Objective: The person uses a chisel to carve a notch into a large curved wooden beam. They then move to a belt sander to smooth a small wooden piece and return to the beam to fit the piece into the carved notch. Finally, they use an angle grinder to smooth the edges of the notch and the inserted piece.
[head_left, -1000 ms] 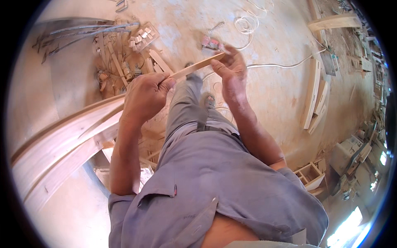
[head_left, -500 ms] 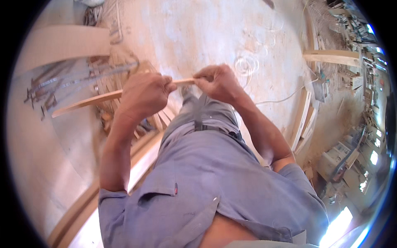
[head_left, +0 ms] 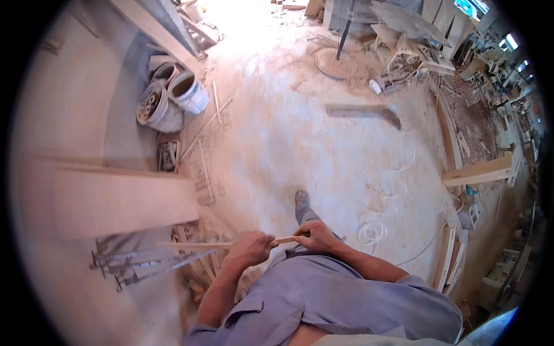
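A thin, light wooden strip (head_left: 199, 245) lies across the front of my waist, held in both hands. My left hand (head_left: 252, 249) is closed around it partway along, and the rest of the strip sticks out to the left. At its right end, my right hand (head_left: 319, 236) pinches the wood between thumb and fingers. A short bare stretch of strip shows between the two hands. Below its left part are several long metal bar clamps (head_left: 156, 260).
A broad wooden panel (head_left: 127, 202) juts in from the left. Beyond it stand dirty buckets (head_left: 188, 94) near a leaning plank (head_left: 158, 36). A dark angled piece (head_left: 360, 111) lies on the dusty floor (head_left: 271, 132). Stacked boards (head_left: 448, 259) and a wooden beam (head_left: 480, 170) are to the right.
The view has tilted up, bringing the buckets and far floor into sight. Both hands still hold the strip and appear lower in the picture. One foot now shows ahead.
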Demonstrator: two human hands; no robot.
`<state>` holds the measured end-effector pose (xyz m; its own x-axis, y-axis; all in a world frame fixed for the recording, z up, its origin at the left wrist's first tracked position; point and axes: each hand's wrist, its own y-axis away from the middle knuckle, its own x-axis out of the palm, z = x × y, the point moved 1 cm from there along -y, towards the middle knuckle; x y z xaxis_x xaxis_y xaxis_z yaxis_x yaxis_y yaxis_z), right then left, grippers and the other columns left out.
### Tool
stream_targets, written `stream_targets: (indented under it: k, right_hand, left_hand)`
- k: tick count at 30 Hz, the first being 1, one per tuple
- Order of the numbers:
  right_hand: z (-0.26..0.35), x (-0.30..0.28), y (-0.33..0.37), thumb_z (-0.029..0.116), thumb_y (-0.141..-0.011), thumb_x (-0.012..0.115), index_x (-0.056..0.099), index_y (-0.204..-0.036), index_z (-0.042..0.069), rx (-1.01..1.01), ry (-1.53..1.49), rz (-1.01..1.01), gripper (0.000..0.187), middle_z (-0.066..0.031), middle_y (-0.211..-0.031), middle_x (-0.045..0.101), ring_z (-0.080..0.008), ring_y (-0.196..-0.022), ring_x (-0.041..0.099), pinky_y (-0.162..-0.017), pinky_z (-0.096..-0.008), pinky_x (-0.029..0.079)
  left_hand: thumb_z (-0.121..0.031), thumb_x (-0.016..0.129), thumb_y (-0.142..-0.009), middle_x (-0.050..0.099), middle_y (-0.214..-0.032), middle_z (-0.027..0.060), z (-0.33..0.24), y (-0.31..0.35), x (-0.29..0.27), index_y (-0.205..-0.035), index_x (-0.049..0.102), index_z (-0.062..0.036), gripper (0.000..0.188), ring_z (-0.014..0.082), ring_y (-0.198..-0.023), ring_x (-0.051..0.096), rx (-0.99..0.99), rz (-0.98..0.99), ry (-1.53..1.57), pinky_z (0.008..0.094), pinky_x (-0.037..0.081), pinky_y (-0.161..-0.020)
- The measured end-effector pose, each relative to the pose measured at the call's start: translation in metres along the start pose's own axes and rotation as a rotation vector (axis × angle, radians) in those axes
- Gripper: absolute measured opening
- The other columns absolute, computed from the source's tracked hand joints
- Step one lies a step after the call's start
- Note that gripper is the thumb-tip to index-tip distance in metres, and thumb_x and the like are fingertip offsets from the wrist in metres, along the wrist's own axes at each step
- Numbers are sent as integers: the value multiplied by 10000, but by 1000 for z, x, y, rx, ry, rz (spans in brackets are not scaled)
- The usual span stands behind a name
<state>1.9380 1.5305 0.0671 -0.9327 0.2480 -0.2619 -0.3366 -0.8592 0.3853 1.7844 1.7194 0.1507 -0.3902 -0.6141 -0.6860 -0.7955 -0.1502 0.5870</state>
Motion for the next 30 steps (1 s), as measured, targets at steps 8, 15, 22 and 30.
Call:
stream_targets:
  k: [8,15,22,30]
  right_hand:
    - [99,-103,-238,151,-845,751,809,-969,43,-131,138,91,175,-153,-889,739,-298,-824,713,-742,-394,559]
    - [162,-181,-479,262,-871,711,810,-936,57,-37,272,-40,237,-167,-806,731,-315,-750,710,-705,-420,549]
    - [225,-276,-658,253,-862,718,802,-931,21,81,133,-199,256,-176,-766,736,-228,-684,691,-668,-370,534]
    - [242,-357,-926,298,-819,764,819,-1008,64,31,-81,-150,306,-131,-904,791,-236,-828,752,-785,-355,577]
  left_hand:
    - [-378,658,-953,729,-860,178,84,-130,-183,-977,798,-138,279,388,-836,705,-55,-166,104,498,535,-738]
    - [-399,609,-991,750,-864,147,199,-300,-364,-1045,810,-189,296,363,-844,726,2,-157,46,499,552,-746]
    - [-413,597,-996,747,-875,147,258,-459,-576,-1028,800,-178,312,371,-865,722,236,-29,-109,508,545,-745]
    - [-413,587,-1005,739,-879,164,366,-659,-765,-991,784,-147,331,385,-877,717,244,50,-202,517,545,-768]
